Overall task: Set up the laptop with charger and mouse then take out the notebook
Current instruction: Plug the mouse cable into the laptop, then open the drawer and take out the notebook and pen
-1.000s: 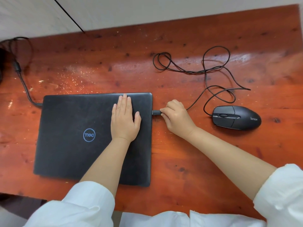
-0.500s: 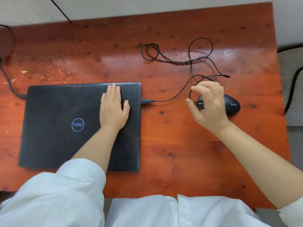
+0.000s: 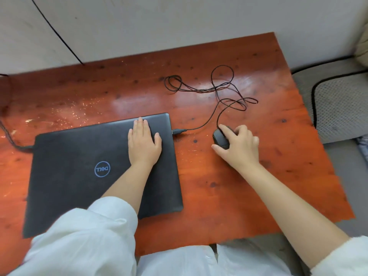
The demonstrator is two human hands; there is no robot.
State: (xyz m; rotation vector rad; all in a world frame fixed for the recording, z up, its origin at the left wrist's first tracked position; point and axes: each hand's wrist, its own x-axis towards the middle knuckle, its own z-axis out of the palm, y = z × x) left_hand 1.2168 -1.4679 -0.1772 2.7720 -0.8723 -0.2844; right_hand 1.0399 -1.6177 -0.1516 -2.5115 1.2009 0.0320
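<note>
Since half a second ago, right hand [image 3: 240,145] has settled onto the mouse [image 3: 220,138], cupping it at frame centre-right. Left hand [image 3: 143,141] lies flat, gripping nothing, on the closed laptop [image 3: 79,166]. Both cables look plugged in; notebook unseen, still to fetch.

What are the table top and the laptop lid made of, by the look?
Table: wood or a wood-look board, red-brown, glossy; dark knots and glare patches show, with scuffs and pale specks. Laptop lid: matte black, probably plastic, though coated metal can't be ruled out; no glare, faint dusty smudges, a blue ring logo.
</note>
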